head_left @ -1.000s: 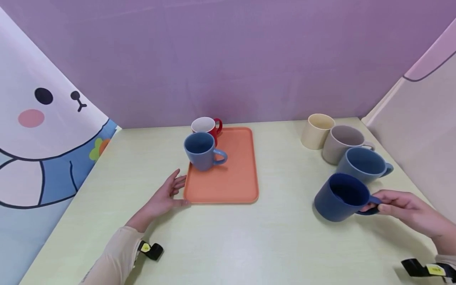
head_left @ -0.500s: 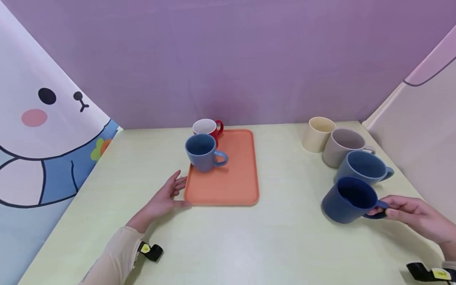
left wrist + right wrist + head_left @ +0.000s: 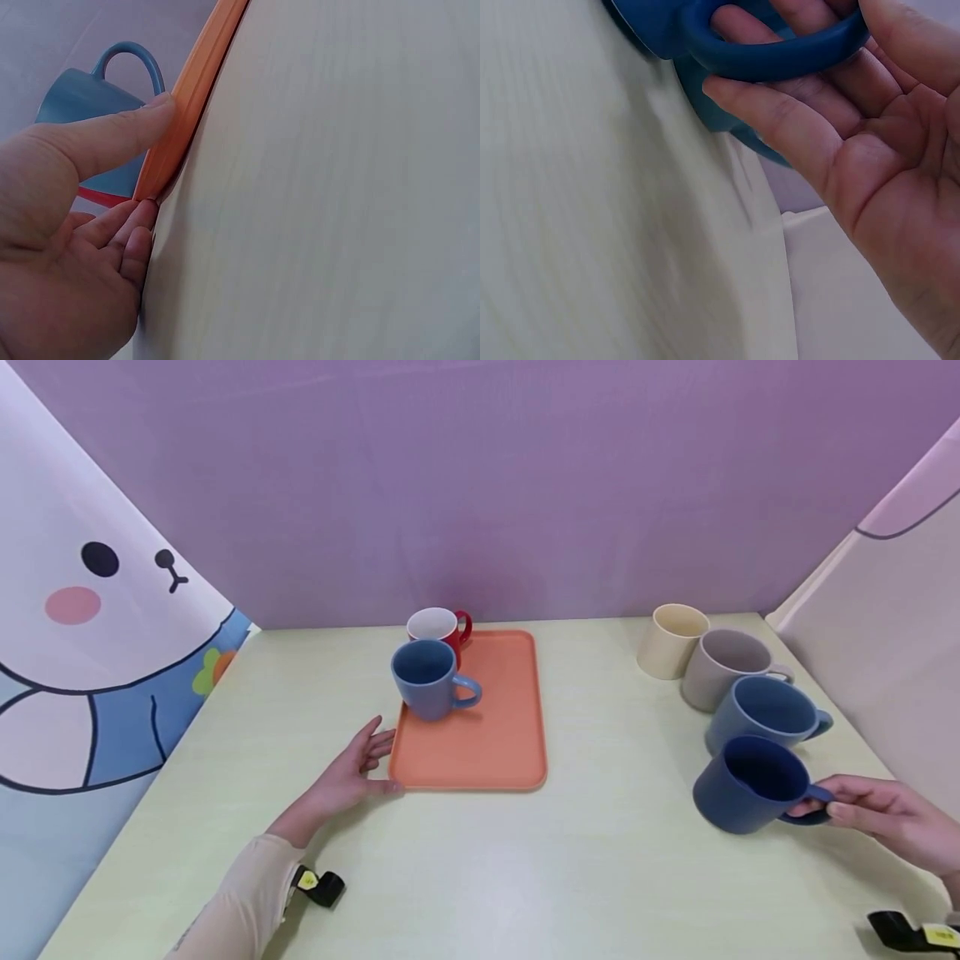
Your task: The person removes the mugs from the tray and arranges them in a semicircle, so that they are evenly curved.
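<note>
My right hand [image 3: 892,818] grips the handle of a dark blue mug [image 3: 738,797] at the right of the table. In the right wrist view, fingers [image 3: 780,120] pass through and under the mug's handle [image 3: 780,56]. Just behind it stands a lighter blue mug [image 3: 731,718], partly covered by the dark one. On the left, my left hand [image 3: 348,777] touches the near left corner of an orange tray [image 3: 487,752], fingers relaxed. The left wrist view has its thumb [image 3: 120,135] against the tray's rim [image 3: 176,139]. A blue mug [image 3: 427,693] sits on the tray's left side.
A red mug with a white inside [image 3: 435,624] stands behind the tray's blue mug, partly hidden. At the back right are a cream mug [image 3: 667,652] and a grey mug [image 3: 708,681]. A purple backdrop [image 3: 480,493] rises along the table's [image 3: 525,877] far edge.
My right hand has carried the dark blue mug a little to the right, closer to the row of mugs. The left hand and tray hold still; the view shifts slightly.
</note>
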Available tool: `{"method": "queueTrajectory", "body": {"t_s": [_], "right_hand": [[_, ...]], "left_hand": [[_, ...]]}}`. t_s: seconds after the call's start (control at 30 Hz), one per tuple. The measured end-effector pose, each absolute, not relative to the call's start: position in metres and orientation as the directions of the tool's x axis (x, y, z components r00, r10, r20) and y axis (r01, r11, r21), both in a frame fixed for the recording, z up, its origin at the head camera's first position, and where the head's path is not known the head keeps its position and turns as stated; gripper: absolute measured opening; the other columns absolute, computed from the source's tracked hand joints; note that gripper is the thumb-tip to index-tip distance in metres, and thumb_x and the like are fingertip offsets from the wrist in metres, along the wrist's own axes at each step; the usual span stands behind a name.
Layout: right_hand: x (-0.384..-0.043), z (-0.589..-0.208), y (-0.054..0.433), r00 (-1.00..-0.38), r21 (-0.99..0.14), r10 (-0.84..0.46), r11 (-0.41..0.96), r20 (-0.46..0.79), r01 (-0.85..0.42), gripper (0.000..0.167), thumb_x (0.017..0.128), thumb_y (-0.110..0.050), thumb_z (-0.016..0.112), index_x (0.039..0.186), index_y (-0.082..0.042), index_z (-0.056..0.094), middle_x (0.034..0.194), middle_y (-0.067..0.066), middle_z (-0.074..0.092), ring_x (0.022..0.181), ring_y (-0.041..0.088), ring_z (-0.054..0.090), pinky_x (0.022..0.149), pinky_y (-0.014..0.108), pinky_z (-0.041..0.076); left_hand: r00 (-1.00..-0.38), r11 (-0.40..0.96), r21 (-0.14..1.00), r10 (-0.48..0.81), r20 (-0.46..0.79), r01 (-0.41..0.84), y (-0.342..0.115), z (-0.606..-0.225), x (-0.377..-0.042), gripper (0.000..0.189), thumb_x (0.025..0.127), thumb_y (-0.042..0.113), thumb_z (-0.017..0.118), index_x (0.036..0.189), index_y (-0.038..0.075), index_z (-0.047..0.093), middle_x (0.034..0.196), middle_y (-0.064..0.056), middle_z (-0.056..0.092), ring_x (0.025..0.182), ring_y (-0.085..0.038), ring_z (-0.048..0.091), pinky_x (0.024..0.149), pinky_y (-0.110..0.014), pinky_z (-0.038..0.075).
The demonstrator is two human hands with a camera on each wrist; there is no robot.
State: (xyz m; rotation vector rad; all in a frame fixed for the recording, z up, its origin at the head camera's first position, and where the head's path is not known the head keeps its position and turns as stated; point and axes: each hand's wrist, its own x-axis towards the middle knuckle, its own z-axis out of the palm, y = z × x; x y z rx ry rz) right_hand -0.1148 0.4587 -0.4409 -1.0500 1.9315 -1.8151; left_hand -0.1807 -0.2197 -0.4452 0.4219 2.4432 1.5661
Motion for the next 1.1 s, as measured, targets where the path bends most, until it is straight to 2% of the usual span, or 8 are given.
{"method": "queueTrajectory", "body": {"t_s": [0.17, 0.4, 0.63, 0.93, 1.1], "right_hand": [[-0.114, -0.443, 0.464, -0.707, -0.957, -0.659, -0.074, 0.257, -0.28, 0.049, 0.091, 0.032, 0.021, 0.123, 0.016, 0.054, 0.122, 0.019, 0.067, 0.121, 0.014, 0.06, 0.094, 0.02, 0.047], [-0.115, -0.446, 0.469, -0.695, -0.968, -0.676, -0.13, 0.245, -0.215, 0.05, 0.092, 0.031, 0.018, 0.126, 0.016, 0.052, 0.125, 0.02, 0.066, 0.124, 0.016, 0.058, 0.096, 0.021, 0.046], [-0.116, -0.445, 0.473, -0.687, -0.983, -0.705, -0.094, 0.177, -0.156, 0.05, 0.095, 0.027, 0.019, 0.129, 0.013, 0.053, 0.128, 0.017, 0.064, 0.125, 0.012, 0.056, 0.096, 0.02, 0.045], [-0.118, -0.446, 0.477, -0.662, -0.987, -0.732, -0.104, 0.159, -0.123, 0.053, 0.095, 0.027, 0.017, 0.132, 0.011, 0.051, 0.132, 0.015, 0.062, 0.127, 0.011, 0.055, 0.098, 0.02, 0.044], [-0.117, -0.445, 0.476, -0.671, -0.992, -0.731, -0.093, 0.124, -0.083, 0.054, 0.096, 0.025, 0.017, 0.133, 0.008, 0.051, 0.133, 0.013, 0.062, 0.126, 0.011, 0.055, 0.097, 0.021, 0.045]], "left_hand": [[-0.937, 0.394, 0.91, 0.349, -0.016, 0.131, -0.219, -0.445, -0.181, 0.107, 0.082, 0.0, 0.079, 0.156, -0.005, 0.002, 0.155, -0.026, 0.032, 0.14, -0.043, 0.035, 0.111, -0.06, 0.026], [-0.938, 0.395, 0.911, 0.346, -0.025, 0.121, -0.217, -0.444, -0.181, 0.107, 0.082, 0.0, 0.079, 0.157, -0.004, 0.002, 0.156, -0.025, 0.032, 0.14, -0.042, 0.035, 0.112, -0.06, 0.026], [-0.937, 0.386, 0.915, 0.348, -0.024, 0.12, -0.216, -0.445, -0.181, 0.106, 0.083, -0.001, 0.078, 0.156, -0.005, 0.002, 0.156, -0.026, 0.031, 0.141, -0.043, 0.034, 0.112, -0.06, 0.025], [-0.936, 0.386, 0.914, 0.35, -0.019, 0.126, -0.216, -0.444, -0.181, 0.106, 0.083, -0.001, 0.078, 0.156, -0.005, 0.002, 0.156, -0.026, 0.031, 0.14, -0.044, 0.035, 0.112, -0.061, 0.025], [-0.936, 0.389, 0.913, 0.35, -0.025, 0.121, -0.218, -0.445, -0.18, 0.106, 0.083, -0.001, 0.078, 0.156, -0.005, 0.002, 0.156, -0.026, 0.031, 0.14, -0.043, 0.035, 0.112, -0.061, 0.025]]}}
